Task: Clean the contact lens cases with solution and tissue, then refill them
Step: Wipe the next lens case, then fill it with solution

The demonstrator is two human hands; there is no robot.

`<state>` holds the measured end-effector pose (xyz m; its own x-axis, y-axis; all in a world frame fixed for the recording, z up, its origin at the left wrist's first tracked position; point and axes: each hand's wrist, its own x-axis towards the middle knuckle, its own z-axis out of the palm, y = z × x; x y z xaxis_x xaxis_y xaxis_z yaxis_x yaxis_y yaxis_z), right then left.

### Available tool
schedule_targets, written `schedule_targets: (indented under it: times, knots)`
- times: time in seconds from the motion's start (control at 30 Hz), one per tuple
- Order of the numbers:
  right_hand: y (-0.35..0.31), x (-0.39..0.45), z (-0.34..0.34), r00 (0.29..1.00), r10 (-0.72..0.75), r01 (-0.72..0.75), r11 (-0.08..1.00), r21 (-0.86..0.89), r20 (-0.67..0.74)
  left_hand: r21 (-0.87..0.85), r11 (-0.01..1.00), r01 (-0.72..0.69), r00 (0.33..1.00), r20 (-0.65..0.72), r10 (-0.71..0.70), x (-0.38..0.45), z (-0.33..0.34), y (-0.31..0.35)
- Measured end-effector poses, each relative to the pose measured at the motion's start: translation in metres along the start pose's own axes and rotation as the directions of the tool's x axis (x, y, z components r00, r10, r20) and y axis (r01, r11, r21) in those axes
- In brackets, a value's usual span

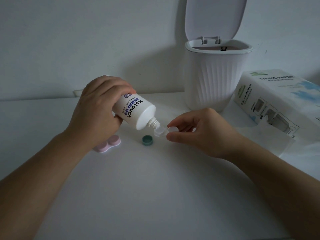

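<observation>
My left hand (97, 108) grips a white contact lens solution bottle (136, 113), tilted with its open nozzle pointing down to the right. The nozzle tip sits right over the open well of a clear lens case (160, 132). My right hand (197, 130) pinches that case at its other, white-capped end between thumb and fingers. A green screw cap (147, 139) lies on the table just left of the case. A pink lens case (107, 144), closed, lies partly under my left wrist.
A white ribbed bin (213, 80) with its lid up stands at the back right. A tissue paper box (280, 101) lies to its right, with a loose tissue sheet (270, 139) spread in front. The white table (155, 187) meets the wall behind.
</observation>
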<state>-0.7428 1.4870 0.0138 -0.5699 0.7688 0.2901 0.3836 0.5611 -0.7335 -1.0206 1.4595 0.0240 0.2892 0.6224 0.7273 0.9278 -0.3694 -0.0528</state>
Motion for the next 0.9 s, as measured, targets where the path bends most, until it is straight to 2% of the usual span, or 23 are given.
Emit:
schedule_targets:
  times: [0.9]
  knots:
    - [-0.0005, -0.0003, -0.0001, 0.999, 0.04, -0.04, 0.999, 0.016, -0.012, 0.004, 1.0, 0.022, 1.0, -0.009, -0.022, 0.0005, 0.0004, 0.0034]
